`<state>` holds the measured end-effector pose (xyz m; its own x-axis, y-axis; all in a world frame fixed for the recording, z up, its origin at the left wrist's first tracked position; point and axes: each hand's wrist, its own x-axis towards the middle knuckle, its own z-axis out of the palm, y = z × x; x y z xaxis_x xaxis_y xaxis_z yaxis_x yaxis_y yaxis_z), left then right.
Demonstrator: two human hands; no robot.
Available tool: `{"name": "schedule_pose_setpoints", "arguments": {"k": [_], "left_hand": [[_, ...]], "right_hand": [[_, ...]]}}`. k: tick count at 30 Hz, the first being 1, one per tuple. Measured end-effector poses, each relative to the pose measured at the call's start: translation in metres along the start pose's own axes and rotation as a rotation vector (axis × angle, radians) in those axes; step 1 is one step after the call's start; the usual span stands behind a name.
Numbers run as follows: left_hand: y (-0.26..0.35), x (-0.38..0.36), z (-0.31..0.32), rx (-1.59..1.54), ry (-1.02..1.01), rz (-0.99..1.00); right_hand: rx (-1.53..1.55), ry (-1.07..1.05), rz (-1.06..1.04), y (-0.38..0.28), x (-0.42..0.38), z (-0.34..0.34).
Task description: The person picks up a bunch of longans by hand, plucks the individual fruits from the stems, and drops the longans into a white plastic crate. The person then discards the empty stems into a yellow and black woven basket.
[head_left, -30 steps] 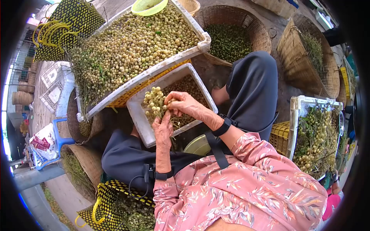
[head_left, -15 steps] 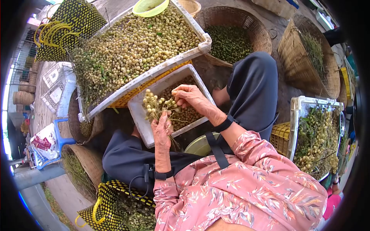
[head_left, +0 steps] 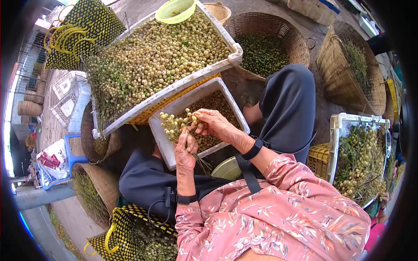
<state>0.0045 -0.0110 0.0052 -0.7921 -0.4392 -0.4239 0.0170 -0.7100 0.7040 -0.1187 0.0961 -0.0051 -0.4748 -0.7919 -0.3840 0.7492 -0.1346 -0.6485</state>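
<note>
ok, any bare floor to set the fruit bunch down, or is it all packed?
Mostly packed. Bare ground shows between the round basket of green fruit, the tall wicker basket and the right knee. The white tub under both hands, and the big crate beside it, are full.

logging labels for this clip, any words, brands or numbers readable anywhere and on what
None can be read.
White plastic bag by the blue stool: red print, too blurred to read.
Crates, baskets and wrist straps: no legible text.
</note>
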Motion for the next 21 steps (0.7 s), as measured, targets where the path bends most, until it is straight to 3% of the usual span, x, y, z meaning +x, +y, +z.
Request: {"name": "schedule_pose_setpoints", "arguments": {"k": [3,7,11,15,19,21], "left_hand": [[-0.001,0.0,0.0,0.07,0.064,0.003],[0.0,0.001,0.001,0.039,0.112,0.016],[0.0,0.002,-0.004,0.019,0.087,0.021],[-0.003,0.0,0.004,0.051,0.095,0.003],[-0.001,-0.001,0.005,0.055,0.065,0.036],[0.001,-0.002,-0.001,0.057,0.023,0.032]], "right_hand": [[-0.189,-0.022,-0.058,-0.004,0.0,0.003],[-0.239,-0.089,-0.092,0.011,0.005,-0.001],[-0.238,-0.024,-0.121,0.019,0.004,-0.001],[-0.071,0.169,-0.078,0.026,0.007,0.001],[0.047,0.352,-0.168,0.031,0.019,-0.025],[0.2,0.246,-0.075,0.024,0.021,-0.036]]}}
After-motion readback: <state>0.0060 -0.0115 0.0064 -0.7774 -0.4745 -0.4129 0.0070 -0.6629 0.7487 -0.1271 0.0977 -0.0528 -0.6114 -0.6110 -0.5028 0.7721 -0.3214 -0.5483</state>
